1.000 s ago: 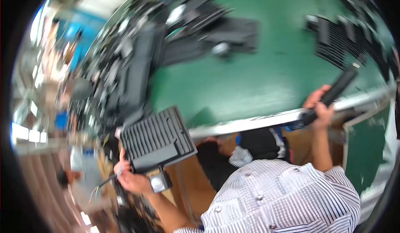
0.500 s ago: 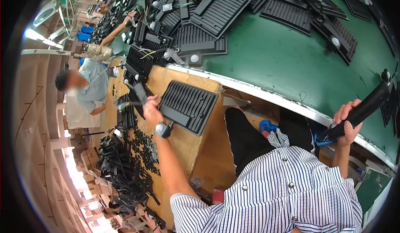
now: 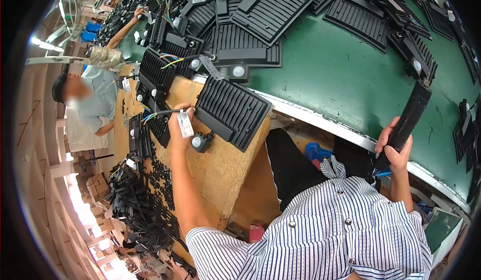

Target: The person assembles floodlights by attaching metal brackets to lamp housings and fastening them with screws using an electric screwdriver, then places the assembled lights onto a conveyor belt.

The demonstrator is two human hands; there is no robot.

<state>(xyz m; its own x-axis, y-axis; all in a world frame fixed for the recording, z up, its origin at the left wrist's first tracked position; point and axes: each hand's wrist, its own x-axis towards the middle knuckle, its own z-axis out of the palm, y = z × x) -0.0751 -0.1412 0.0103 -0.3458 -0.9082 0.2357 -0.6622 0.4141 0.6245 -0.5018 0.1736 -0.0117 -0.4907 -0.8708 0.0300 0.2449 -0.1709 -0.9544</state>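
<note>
A black finned floodlight [image 3: 233, 112] lies fins up on the yellow-brown work surface. A round white motion sensor [image 3: 197, 142] juts from its near side. My left hand [image 3: 179, 122] is closed around the floodlight's black cable at its left edge, with a white label [image 3: 185, 123] hanging over the fingers. Coloured wire ends [image 3: 149, 115] stick out left of the hand. My right hand [image 3: 396, 147] grips a black cylindrical power screwdriver [image 3: 412, 112] over the green table's front edge. Its metal-tipped end points up and away from me; the lower end is partly hidden by the hand.
More finned floodlights [image 3: 270, 9] are piled across the green table [image 3: 320, 74], with others at its right end. Small black parts [image 3: 161, 177] are scattered on the yellow-brown surface [image 3: 213, 180], beside a dark heap [image 3: 133, 207]. A co-worker [image 3: 95, 99] sits at the far left.
My left hand has moved off the floodlight's sensor side, which now shows, and holds the cable. The right hand and screwdriver have shifted left, the screwdriver now more upright. The view has shifted slightly.
</note>
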